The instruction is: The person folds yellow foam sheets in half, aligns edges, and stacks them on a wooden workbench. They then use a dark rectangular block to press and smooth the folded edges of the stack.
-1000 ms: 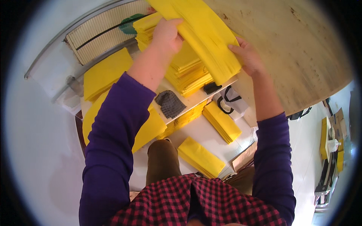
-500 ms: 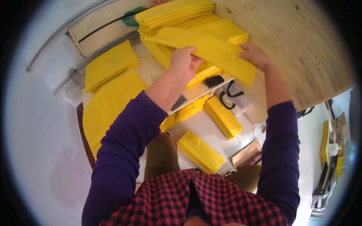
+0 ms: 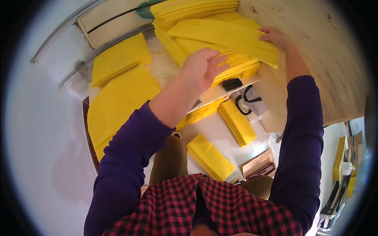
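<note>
A long folded piece of yellow cloth-like material [image 3: 232, 36] lies slantwise over a pile of similar pieces. My right hand [image 3: 274, 38] pinches its right end, thumb and fingers closed on the edge. In front of the pile hovers my left hand [image 3: 201, 70], its fingers apart and nothing in them. Beneath, the folded yellow pile [image 3: 238, 67] fans out in many layers toward the table's front. A higher stack of yellow folded pieces [image 3: 193, 11] stands behind it. A small black object [image 3: 232, 84] rests on the table edge below the pile.
Wide yellow sheets [image 3: 122, 102] cover the table's left part. A wooden panel [image 3: 315, 59] rises at the right. Yellow bundles [image 3: 210, 157] lie on the floor, near a white bag with black handles [image 3: 252, 103] and a brown carton [image 3: 258, 163]. A ribbed panel [image 3: 110, 23] stands at the far left.
My left hand has let go of the folded yellow piece and drawn slightly down and right. My right hand has moved up and away, carrying its end of the piece onto the pile.
</note>
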Available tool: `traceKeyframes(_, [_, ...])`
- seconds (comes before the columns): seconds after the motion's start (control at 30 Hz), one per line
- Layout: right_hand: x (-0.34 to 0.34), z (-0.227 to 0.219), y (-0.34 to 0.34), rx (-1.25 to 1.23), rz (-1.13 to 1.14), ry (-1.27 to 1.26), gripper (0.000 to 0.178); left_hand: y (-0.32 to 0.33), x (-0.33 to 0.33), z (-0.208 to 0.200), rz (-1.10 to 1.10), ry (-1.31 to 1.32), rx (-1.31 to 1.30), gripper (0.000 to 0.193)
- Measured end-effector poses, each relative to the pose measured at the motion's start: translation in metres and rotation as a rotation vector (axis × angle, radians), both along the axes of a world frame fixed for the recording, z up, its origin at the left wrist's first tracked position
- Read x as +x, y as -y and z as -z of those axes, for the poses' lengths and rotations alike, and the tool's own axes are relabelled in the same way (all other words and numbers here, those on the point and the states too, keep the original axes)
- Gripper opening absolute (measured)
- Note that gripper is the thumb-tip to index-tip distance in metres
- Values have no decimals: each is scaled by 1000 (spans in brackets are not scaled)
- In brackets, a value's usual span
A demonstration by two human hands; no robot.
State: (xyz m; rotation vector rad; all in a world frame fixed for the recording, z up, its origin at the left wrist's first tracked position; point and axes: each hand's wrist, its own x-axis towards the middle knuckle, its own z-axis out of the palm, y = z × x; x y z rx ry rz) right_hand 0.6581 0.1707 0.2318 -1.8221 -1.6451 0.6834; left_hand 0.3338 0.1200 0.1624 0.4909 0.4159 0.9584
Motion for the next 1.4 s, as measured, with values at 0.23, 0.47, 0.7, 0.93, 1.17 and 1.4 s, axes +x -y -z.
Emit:
traceKeyframes(0.23, [58,22,-31,105,127,295,53,66,-74,35,20,-82,155,47])
traceKeyframes(0.47, [-12,2,28,723,252,350,46,120,-220,105,-362,-502,240,30])
traceKeyframes(0.7, [-190,79,117,829,-106,145,22,131,-363,152,-830,-1064,352,29])
traceKeyframes(0.93, [-313,186,85,523,-559,230,25,114,-400,179,-700,-1624,660,32])
traceKeyframes(1.17, [-360,241,33,571,-628,434,40,95,-410,183,-583,-1823,941,41])
traceKeyframes(1.4, [-379,228,4,336,-698,569,43,76,-413,176,-425,-1983,1039,46])
